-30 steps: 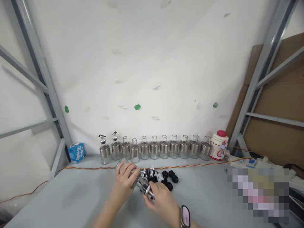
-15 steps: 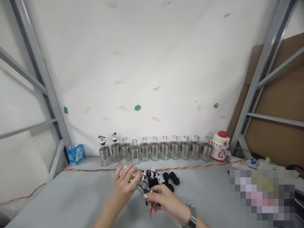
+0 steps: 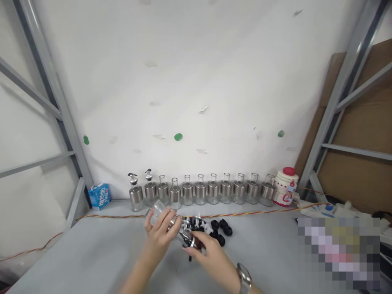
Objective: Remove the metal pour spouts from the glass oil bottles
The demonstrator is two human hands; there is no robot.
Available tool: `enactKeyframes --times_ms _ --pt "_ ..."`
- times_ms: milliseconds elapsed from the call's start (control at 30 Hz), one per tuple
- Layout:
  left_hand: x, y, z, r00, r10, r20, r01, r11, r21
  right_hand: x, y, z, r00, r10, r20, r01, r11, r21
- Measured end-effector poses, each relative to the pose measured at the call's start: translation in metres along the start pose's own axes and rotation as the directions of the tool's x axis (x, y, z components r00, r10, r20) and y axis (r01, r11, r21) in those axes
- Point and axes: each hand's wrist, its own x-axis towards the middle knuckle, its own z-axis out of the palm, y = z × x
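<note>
A clear glass bottle (image 3: 157, 209) with a steel band lies tilted in the air, its neck pointing down to the right. My left hand (image 3: 161, 232) wraps round its body. At the neck, my right hand (image 3: 208, 251) is closed on a pour spout (image 3: 192, 242) with a silvery collar, which sits at the bottle's mouth. The fingers cover part of the spout. Just behind the hands lies a pile of black caps (image 3: 221, 240) and clear plastic spout pieces (image 3: 207, 228).
Along the wall stands a row of several steel-banded bottles (image 3: 200, 190); the two leftmost carry spouts (image 3: 132, 178). A blue carton (image 3: 99, 197) is at left, a white-and-red jar (image 3: 285, 187) at right. A twisted cord (image 3: 245, 213) crosses the table (image 3: 92, 253).
My right hand has moved its grip up against the bottle's neck, and the spout now sits at the mouth. The bottle is still tilted in my left hand. The view has shifted slightly.
</note>
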Motion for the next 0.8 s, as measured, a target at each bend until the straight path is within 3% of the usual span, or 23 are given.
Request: enactKeyframes --times_ms 67,167,233,333,400,500,567,633,700,800 --pt "-0.001 0.001 -0.001 0.998 0.018 -0.063 -0.018 1.000 0.011 0.002 -0.005 -0.004 0.968 0.157 0.196 -0.211 0.932 0.294" --pt "0.002 0.004 -0.003 0.996 0.066 -0.066 -0.067 0.998 -0.010 0.004 -0.007 -0.006 0.873 0.215 0.437 -0.445 0.718 0.536" --pt "0.005 0.005 -0.005 0.995 0.084 -0.062 -0.084 0.996 -0.006 0.004 -0.008 -0.006 0.859 0.219 0.463 -0.486 0.632 0.603" --pt "0.009 0.006 -0.006 0.998 0.051 -0.034 -0.051 0.998 0.025 0.006 -0.008 -0.005 0.881 0.244 0.406 -0.453 0.683 0.573" --pt "0.011 0.007 -0.005 1.000 -0.001 0.017 0.001 1.000 0.031 0.006 -0.008 -0.005 0.921 0.244 0.305 -0.368 0.800 0.473" --pt "0.012 0.011 -0.004 0.986 -0.092 0.137 0.093 0.996 0.002 0.004 -0.005 -0.003 0.983 0.161 0.090 -0.173 0.972 0.156" --pt "0.012 0.013 -0.003 0.961 -0.140 0.237 0.149 0.989 -0.021 0.000 -0.001 -0.001 0.998 0.050 -0.029 -0.053 0.991 -0.121" --pt "0.012 0.014 -0.004 0.927 -0.181 0.329 0.202 0.979 -0.030 -0.003 0.004 0.002 0.994 -0.087 -0.065 0.058 0.931 -0.361" --pt "0.013 0.014 -0.005 0.892 -0.221 0.394 0.250 0.968 -0.024 -0.004 0.008 0.004 0.973 -0.228 -0.029 0.174 0.815 -0.553" --pt "0.015 0.013 -0.006 0.876 -0.255 0.410 0.283 0.959 -0.008 -0.004 0.011 0.005 0.915 -0.404 0.013 0.288 0.629 -0.722"
